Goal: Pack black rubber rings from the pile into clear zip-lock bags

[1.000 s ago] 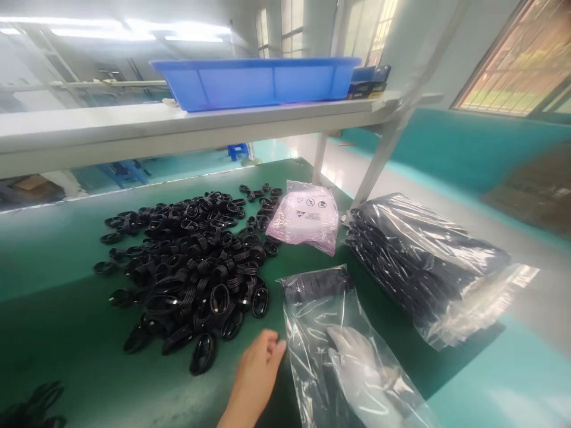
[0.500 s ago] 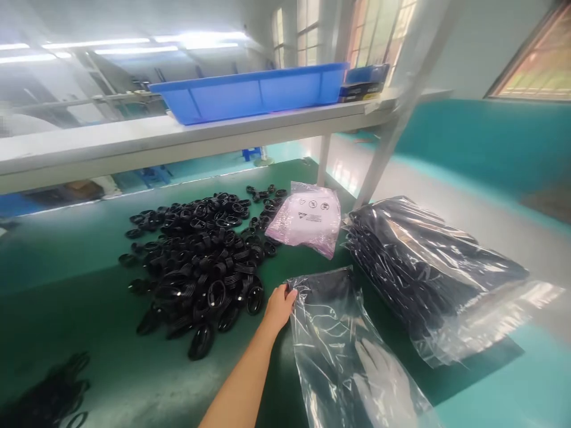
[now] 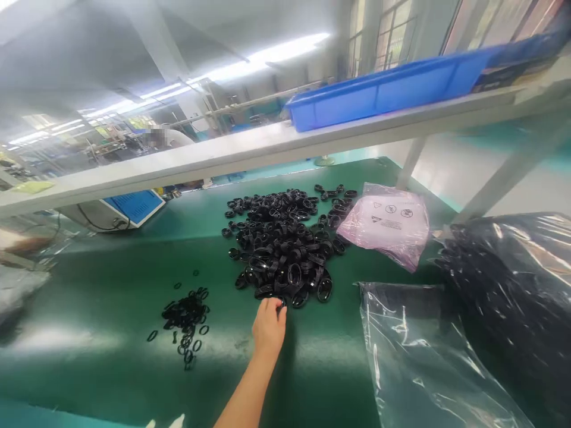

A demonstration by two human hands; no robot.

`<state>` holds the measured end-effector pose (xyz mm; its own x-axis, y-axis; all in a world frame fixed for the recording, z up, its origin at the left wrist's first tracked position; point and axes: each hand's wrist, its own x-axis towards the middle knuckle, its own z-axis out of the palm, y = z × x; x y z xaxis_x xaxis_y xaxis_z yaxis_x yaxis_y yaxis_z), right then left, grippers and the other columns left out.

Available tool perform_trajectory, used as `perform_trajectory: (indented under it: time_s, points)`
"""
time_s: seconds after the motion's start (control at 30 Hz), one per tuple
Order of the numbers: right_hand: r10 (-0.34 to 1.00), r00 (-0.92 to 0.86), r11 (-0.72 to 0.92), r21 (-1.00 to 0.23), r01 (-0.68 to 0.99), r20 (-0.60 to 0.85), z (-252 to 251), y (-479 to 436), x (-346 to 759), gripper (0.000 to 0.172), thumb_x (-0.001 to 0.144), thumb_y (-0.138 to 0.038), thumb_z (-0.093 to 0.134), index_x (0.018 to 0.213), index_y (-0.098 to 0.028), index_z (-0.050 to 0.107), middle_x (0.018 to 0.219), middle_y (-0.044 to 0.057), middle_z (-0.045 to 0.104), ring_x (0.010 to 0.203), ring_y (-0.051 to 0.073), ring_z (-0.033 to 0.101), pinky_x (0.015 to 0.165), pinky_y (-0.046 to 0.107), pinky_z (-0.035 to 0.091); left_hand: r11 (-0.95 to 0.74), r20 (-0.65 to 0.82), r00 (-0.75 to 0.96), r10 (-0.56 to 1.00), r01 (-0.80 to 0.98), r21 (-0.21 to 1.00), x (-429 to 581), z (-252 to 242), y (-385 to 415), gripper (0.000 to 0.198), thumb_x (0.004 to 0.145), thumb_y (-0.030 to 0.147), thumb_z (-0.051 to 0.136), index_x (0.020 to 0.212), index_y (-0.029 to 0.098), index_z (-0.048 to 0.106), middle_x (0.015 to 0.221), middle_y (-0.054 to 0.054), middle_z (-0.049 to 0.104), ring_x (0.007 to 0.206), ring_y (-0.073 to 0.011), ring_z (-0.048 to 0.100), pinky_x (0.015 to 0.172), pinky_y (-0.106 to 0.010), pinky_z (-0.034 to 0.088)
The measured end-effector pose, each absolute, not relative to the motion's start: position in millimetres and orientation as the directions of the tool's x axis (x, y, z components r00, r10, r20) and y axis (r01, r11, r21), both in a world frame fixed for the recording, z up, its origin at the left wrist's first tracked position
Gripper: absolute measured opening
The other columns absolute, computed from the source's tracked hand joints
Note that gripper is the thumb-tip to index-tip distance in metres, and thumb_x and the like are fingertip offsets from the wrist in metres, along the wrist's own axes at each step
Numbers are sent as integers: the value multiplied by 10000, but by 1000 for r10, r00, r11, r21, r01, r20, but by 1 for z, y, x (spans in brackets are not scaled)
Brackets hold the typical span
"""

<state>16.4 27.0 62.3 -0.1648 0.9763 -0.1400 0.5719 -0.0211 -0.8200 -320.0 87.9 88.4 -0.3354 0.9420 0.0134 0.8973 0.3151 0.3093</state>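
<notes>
My bare left hand (image 3: 269, 327) reaches to the near edge of a heap of coiled black cables (image 3: 285, 238) on the green table (image 3: 134, 261). Its thumb and fingers are closed on one coiled black cable (image 3: 282, 302), mostly hidden by the fingers. Left of the hand lies a smaller pile of thin black loops (image 3: 185, 315). Two white tips, seemingly fingertips of my gloved right hand (image 3: 166, 423), just show at the bottom edge; the rest of that hand is out of frame. To the right, a clear plastic bag (image 3: 410, 333) lies flat on the table.
A pinkish bubble-wrap bag (image 3: 388, 220) lies behind the clear bag. At the right is a stack of plastic-bagged black items (image 3: 504, 285). Above the table runs a white shelf (image 3: 223, 154) bearing a blue bin (image 3: 383, 92). A blue-and-white machine (image 3: 129, 211) stands behind at left; another person is farther back.
My left hand has let go of the clear bag's corner and moved left to the cable heap, closing on a coil. The gloved hand has left the bag. The view has turned left.
</notes>
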Motion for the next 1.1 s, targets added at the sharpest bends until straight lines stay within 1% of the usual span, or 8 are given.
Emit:
perform_trajectory:
  time_s: [0.23,0.33,0.4,0.5,0.67,0.8,0.93,1.1]
  points:
    - [930,-323,160,-599,784,-175,117,93,-113,236,784,-277,345,775,-221,574,790,27,579,738,163,533,715,308,422,-75,10,75,997,976,202,-321,111,148,149,807,187,443,898,205,560,911,-59,534,902,-199,491,769,-318,340]
    - [948,-306,213,-536,817,-90,126,105,-153,311,745,-197,392,1002,-211,567,1041,58,559,959,186,501,843,320,392,-250,-42,279,959,912,326,-351,114,139,187,801,175,441,891,259,582,908,-10,540,834,-157,501,733,-277,340]
    - [940,-340,274,-546,792,-22,124,106,-171,579,658,-162,481,1231,-225,420,1288,60,410,1172,217,354,962,352,311,-395,-95,478,873,808,438,-368,116,127,207,784,180,460,887,296,596,906,17,540,806,-141,501,720,-257,339]
    - [885,-449,265,-657,706,-125,109,100,-191,731,582,-110,504,1287,-208,339,1287,75,401,1179,220,349,979,362,299,-443,-163,613,773,706,552,-379,121,109,212,751,163,473,822,293,626,872,17,547,811,-150,502,761,-265,340]
    - [811,-376,-291,-866,406,-449,75,73,-204,396,636,-184,508,1029,-187,461,866,17,531,781,155,540,721,321,463,-75,-228,387,893,628,775,-376,112,78,424,733,119,421,1099,307,521,986,15,537,791,-117,498,763,-250,388]
    - [589,-555,-707,-707,-2,-587,62,47,-201,408,660,-331,591,1002,-180,427,755,-22,453,584,86,492,504,233,438,194,-304,241,922,392,899,-359,88,53,426,664,77,432,1029,239,578,917,1,532,731,-92,489,680,-206,411]
    - [497,-688,-800,-586,-126,-529,61,38,-191,477,649,-407,647,1029,-206,439,797,-14,449,629,76,495,515,201,425,167,-258,178,950,409,897,-342,75,44,432,609,28,405,894,235,656,831,2,544,707,-94,494,643,-209,387]
    - [492,-704,-774,-628,-85,-511,68,42,-187,551,572,-425,691,1033,-222,468,875,18,477,736,122,501,563,237,452,124,-226,160,961,484,866,-338,83,45,431,629,49,409,915,250,662,826,3,567,725,-104,518,658,-222,400]
